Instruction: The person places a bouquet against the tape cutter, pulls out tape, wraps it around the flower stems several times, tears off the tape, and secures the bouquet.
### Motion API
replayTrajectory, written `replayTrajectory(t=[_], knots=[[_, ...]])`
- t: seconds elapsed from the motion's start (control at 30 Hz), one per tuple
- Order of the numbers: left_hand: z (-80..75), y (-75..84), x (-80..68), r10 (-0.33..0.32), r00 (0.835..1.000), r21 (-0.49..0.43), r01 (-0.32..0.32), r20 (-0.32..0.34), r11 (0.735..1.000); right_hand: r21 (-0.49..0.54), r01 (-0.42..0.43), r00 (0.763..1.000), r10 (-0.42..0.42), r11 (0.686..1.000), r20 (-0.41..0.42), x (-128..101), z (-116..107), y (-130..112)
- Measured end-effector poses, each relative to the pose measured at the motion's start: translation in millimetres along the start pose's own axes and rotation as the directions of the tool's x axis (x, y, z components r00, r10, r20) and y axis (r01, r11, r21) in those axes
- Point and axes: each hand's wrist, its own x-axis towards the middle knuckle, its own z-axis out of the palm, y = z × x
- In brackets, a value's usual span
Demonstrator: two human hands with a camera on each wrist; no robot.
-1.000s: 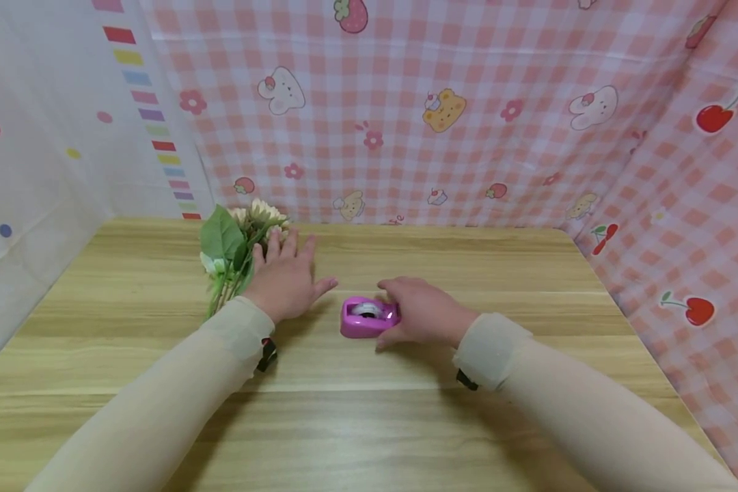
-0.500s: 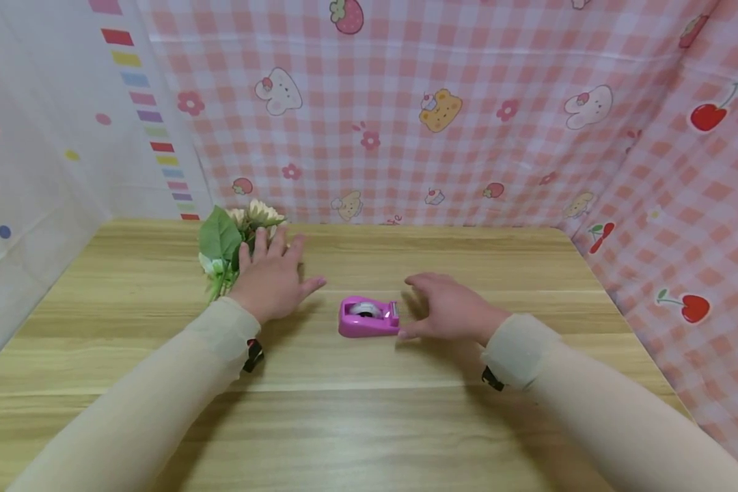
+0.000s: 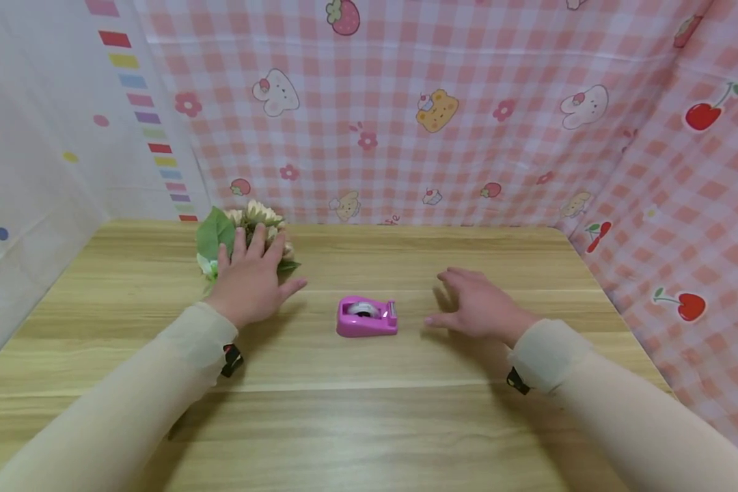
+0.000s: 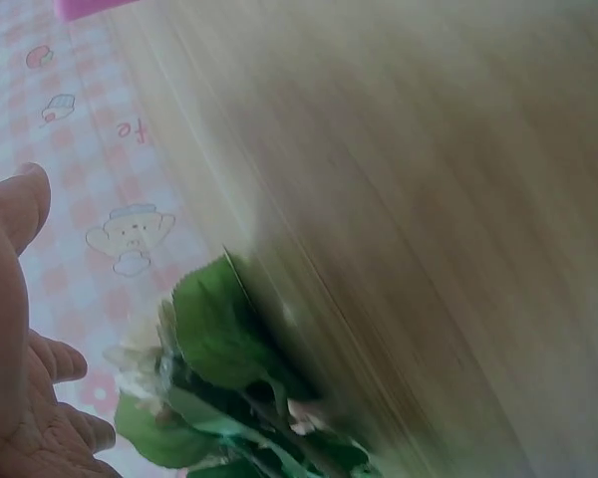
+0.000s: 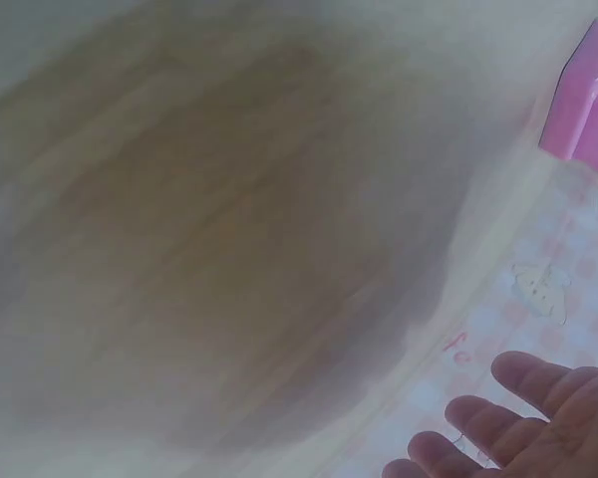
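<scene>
A pink tape dispenser [image 3: 367,318] with a roll of tape sits in the middle of the wooden table. My right hand [image 3: 482,306] is to the right of it, thumb and fingers spread apart, with nothing between them. At the left, a bunch of flowers [image 3: 263,217] with pale blooms and green leaves lies on the table. My left hand [image 3: 248,281] hovers over the bunch with fingers spread, hiding most of its stems. In the left wrist view a green leaf [image 4: 219,324] shows below the spread fingers, apart from the palm.
Behind the wooden table [image 3: 369,424] hangs a pink checked cloth [image 3: 393,82] with cartoon prints. Another cherry-printed cloth [image 3: 701,225] closes the right side, and a white dotted cloth [image 3: 31,184] the left.
My right hand has let go of the tape dispenser and moved off to the right. My left hand has shifted left, further over the flowers. The dispenser stays on the table.
</scene>
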Motion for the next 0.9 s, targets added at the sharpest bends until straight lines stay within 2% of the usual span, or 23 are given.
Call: replayTrajectory(t=[0.4,0.7,0.9], knots=[[-7.1,-22.9,-15.1,-0.019,1.0,-0.008,0.019,-0.011,1.0,-0.04,-0.06,0.998,0.059,0.997,-0.027,-5,-3,23],[-12.7,-39.8,-29.2,-0.036,0.999,-0.011,0.036,0.003,0.999,-0.03,-0.091,0.995,0.091,0.995,-0.031,-8,-4,32],[-12.0,-53.4,-40.7,-0.051,0.998,-0.022,0.052,0.036,0.998,-0.04,-0.095,0.995,0.093,0.995,-0.036,-9,-5,34]])
